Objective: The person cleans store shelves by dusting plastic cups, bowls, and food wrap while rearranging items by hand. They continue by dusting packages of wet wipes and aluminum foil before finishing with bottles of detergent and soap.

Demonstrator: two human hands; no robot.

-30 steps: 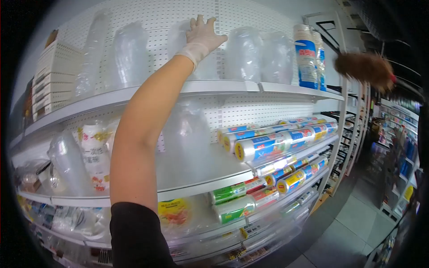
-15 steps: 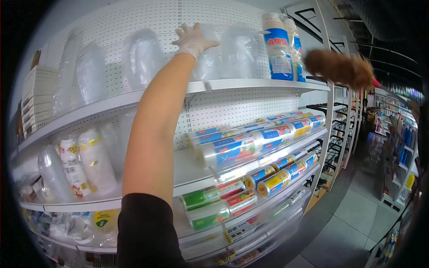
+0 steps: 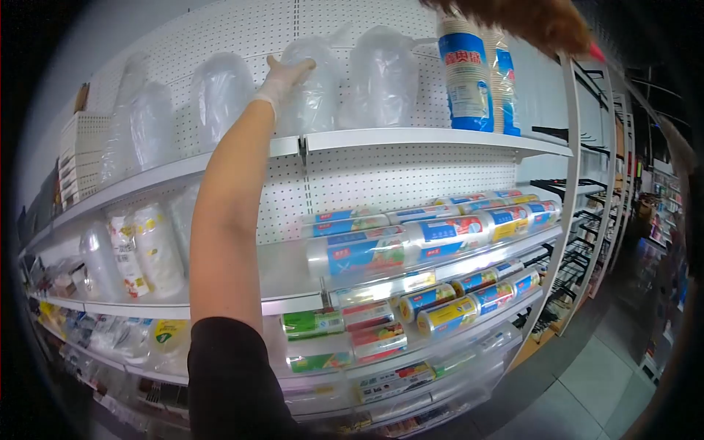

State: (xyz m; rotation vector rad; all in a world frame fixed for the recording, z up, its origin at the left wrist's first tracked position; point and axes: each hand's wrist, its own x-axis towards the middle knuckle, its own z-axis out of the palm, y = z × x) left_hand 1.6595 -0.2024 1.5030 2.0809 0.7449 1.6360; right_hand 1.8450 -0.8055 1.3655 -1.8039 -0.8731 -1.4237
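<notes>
Far left on the top shelf (image 3: 411,136), white perforated plastic boxes (image 3: 79,158), no writing legible. Then 2 clear bagged stacks of see-through tubs (image 3: 150,125), unlabelled. Next, the clear plastic bag of stacked see-through containers (image 3: 319,92), upright on the top shelf against the pegboard. The left hand (image 3: 284,73), in a thin whitish glove with the arm raised, lies on this bag's upper left side, fingers stretched out and flat on the plastic, not pinching. 1 more clear bag (image 3: 383,77) stands just beside it on the right. Then a tall blue-labelled stack of paper cups (image 3: 467,73), white and red Chinese characters, too small to read. Brown feather duster (image 3: 532,20) at the top edge above the cups; the right hand is out of frame, so its state can't be told. Middle shelf: white printed cups (image 3: 143,253) on the left, blue-labelled film rolls (image 3: 381,249) further right, print illegible.
</notes>
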